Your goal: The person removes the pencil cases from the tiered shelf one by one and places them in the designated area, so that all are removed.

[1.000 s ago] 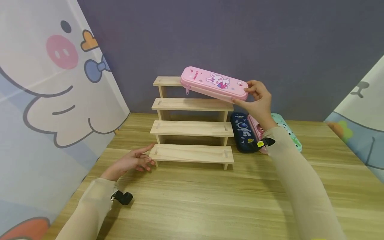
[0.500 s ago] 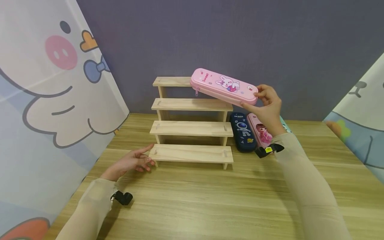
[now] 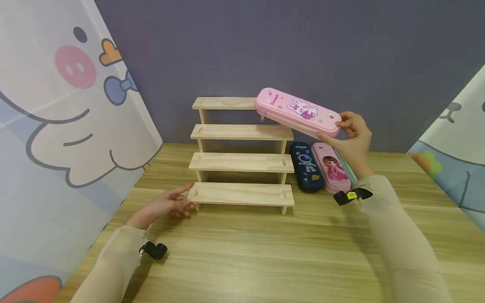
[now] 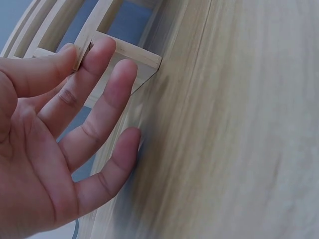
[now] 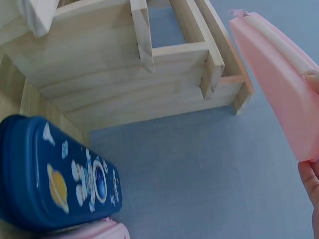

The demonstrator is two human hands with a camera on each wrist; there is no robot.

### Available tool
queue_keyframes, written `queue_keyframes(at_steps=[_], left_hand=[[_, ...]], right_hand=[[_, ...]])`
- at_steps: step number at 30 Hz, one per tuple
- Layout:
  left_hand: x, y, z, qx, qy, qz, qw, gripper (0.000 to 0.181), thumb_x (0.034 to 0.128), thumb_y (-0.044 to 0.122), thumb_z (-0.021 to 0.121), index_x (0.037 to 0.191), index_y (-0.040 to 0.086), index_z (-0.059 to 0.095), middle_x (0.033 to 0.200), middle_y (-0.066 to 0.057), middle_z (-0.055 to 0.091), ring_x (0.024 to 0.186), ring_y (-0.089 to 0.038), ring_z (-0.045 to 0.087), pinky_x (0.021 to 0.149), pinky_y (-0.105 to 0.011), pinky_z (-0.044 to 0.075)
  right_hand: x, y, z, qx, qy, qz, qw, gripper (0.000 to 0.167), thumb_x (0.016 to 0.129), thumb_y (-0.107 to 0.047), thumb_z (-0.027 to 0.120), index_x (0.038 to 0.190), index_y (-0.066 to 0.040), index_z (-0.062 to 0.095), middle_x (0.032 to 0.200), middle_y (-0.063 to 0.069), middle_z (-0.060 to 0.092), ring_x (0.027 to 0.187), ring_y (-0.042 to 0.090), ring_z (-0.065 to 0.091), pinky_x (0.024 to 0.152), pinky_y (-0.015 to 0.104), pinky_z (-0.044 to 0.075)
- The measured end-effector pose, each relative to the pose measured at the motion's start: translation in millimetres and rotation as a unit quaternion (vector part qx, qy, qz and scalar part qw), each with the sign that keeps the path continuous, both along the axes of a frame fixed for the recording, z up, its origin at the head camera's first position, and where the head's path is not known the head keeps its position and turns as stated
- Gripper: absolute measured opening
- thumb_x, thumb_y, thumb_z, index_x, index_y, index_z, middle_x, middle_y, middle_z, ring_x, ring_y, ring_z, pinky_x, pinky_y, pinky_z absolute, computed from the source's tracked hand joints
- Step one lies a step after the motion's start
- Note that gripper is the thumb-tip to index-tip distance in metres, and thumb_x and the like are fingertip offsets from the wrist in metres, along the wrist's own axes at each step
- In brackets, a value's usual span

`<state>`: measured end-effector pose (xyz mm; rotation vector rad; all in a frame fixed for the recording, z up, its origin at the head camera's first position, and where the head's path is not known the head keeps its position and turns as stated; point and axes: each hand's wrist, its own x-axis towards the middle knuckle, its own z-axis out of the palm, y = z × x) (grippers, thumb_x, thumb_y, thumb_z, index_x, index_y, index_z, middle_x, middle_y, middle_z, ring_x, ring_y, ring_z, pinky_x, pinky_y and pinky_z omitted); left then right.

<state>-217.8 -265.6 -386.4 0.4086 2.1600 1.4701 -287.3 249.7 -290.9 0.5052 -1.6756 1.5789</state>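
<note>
My right hand (image 3: pixel 354 141) pinches the right end of a pink pencil case (image 3: pixel 297 110) printed with a rabbit and the word "Sweet". The case is held in the air, tilted down to the right, its left end in front of the top step. In the right wrist view its plain pink underside shows. A stepped wooden display rack (image 3: pixel 240 193) stands on the table. My left hand (image 3: pixel 163 207) pinches the left end of its lowest step between thumb and index finger, the other fingers loosely bent, as the left wrist view shows.
Right of the rack lie a navy astronaut pencil case (image 3: pixel 307 167), a pink pencil case with a doll print (image 3: pixel 331 167) and a mint-green one (image 3: pixel 346 166), partly hidden by my right hand. A grey wall (image 3: pixel 379 63) rises behind; printed cartoon panels (image 3: pixel 87 126) flank the table.
My right hand has moved right and slightly down with the rabbit pencil case, away from above the rack's middle. The doll-print case has come into fuller sight. My left hand stays put.
</note>
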Motion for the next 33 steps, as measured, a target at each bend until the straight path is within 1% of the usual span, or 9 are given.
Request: queue_keyframes(at_steps=[4, 11, 17, 20, 22, 24, 26, 31, 33], left_hand=[[-0.2, 0.6, -0.9, -0.001, 0.002, 0.002, 1.0, 0.077, 0.1014, 0.016, 0.057, 0.16, 0.009, 0.007, 0.108, -0.01, 0.07, 0.089, -0.025, 0.069, 0.075, -0.039, 0.051], [0.1, 0.5, -0.5, 0.004, -0.004, 0.007, 1.0, 0.078, 0.1013, 0.016, 0.058, 0.16, 0.01, 0.007, 0.109, -0.011, 0.07, 0.089, -0.026, 0.069, 0.075, -0.039, 0.051], [0.0, 0.2, -0.9, 0.006, -0.004, 0.005, 1.0, 0.078, 0.1013, 0.016, 0.058, 0.16, 0.009, 0.006, 0.109, -0.01, 0.07, 0.09, -0.026, 0.069, 0.075, -0.04, 0.051], [0.2, 0.7, -0.2, 0.008, -0.004, 0.003, 1.0, 0.078, 0.1009, 0.014, 0.057, 0.159, 0.009, 0.006, 0.108, -0.01, 0.07, 0.089, -0.026, 0.069, 0.075, -0.04, 0.05], [0.7, 1.1, 0.1, 0.009, -0.004, 0.003, 0.9999, 0.078, 0.1006, 0.013, 0.057, 0.159, 0.009, 0.006, 0.108, -0.01, 0.07, 0.089, -0.026, 0.069, 0.075, -0.04, 0.051], [1.1, 1.4, 0.2, 0.011, -0.003, 0.001, 0.9999, 0.078, 0.1006, 0.012, 0.057, 0.159, 0.009, 0.005, 0.108, -0.011, 0.07, 0.088, -0.026, 0.069, 0.075, -0.04, 0.051], [1.5, 1.7, 0.0, 0.009, -0.005, 0.003, 0.9999, 0.078, 0.1003, 0.012, 0.057, 0.159, 0.009, 0.006, 0.108, -0.01, 0.07, 0.088, -0.025, 0.069, 0.075, -0.039, 0.051], [0.7, 1.7, -1.2, 0.006, -0.006, 0.004, 1.0, 0.078, 0.1001, 0.012, 0.057, 0.16, 0.009, 0.006, 0.107, -0.007, 0.07, 0.088, -0.024, 0.069, 0.075, -0.039, 0.051], [0.2, 1.3, -1.3, 0.005, -0.005, 0.004, 1.0, 0.078, 0.1003, 0.013, 0.057, 0.16, 0.009, 0.006, 0.107, -0.007, 0.07, 0.088, -0.025, 0.069, 0.075, -0.039, 0.051]], right_hand=[[3.6, 8, -0.6, -0.036, 0.025, 0.024, 0.9988, 0.037, 0.062, 0.024, 0.078, 0.087, 0.026, 0.051, 0.107, 0.01, 0.058, 0.101, 0.023, 0.053, 0.091, 0.021, 0.048], [10.8, 25, -4.7, -0.017, 0.006, -0.03, 0.9994, 0.036, 0.065, 0.021, 0.079, 0.089, 0.023, 0.053, 0.109, 0.007, 0.059, 0.103, 0.022, 0.054, 0.094, 0.021, 0.047], [21.1, 32, -4.8, -0.039, 0.025, -0.028, 0.9985, 0.035, 0.064, 0.021, 0.079, 0.088, 0.023, 0.055, 0.108, 0.009, 0.059, 0.102, 0.023, 0.055, 0.093, 0.022, 0.048], [21.0, 39, -6.3, -0.04, 0.033, -0.034, 0.9981, 0.036, 0.064, 0.021, 0.08, 0.089, 0.025, 0.054, 0.107, 0.009, 0.058, 0.102, 0.022, 0.055, 0.093, 0.022, 0.048], [16.5, 47, -10.4, -0.039, 0.042, -0.036, 0.9977, 0.039, 0.063, 0.022, 0.08, 0.091, 0.027, 0.053, 0.108, 0.009, 0.058, 0.103, 0.023, 0.055, 0.093, 0.023, 0.048], [14.6, 52, -12.7, -0.057, 0.046, -0.029, 0.9968, 0.039, 0.06, 0.024, 0.08, 0.09, 0.026, 0.054, 0.108, 0.011, 0.058, 0.103, 0.024, 0.055, 0.092, 0.023, 0.049], [15.4, 56, -13.9, -0.055, 0.05, -0.037, 0.9966, 0.04, 0.06, 0.025, 0.079, 0.09, 0.026, 0.053, 0.109, 0.011, 0.058, 0.103, 0.024, 0.055, 0.092, 0.023, 0.049], [19.4, 63, -16.3, -0.079, 0.048, -0.043, 0.9948, 0.039, 0.06, 0.026, 0.078, 0.09, 0.025, 0.053, 0.109, 0.011, 0.057, 0.104, 0.024, 0.055, 0.093, 0.023, 0.048], [20.5, 66, -17.6, -0.076, 0.048, -0.051, 0.9946, 0.041, 0.06, 0.025, 0.078, 0.091, 0.027, 0.051, 0.109, 0.011, 0.057, 0.104, 0.023, 0.054, 0.094, 0.024, 0.048]])
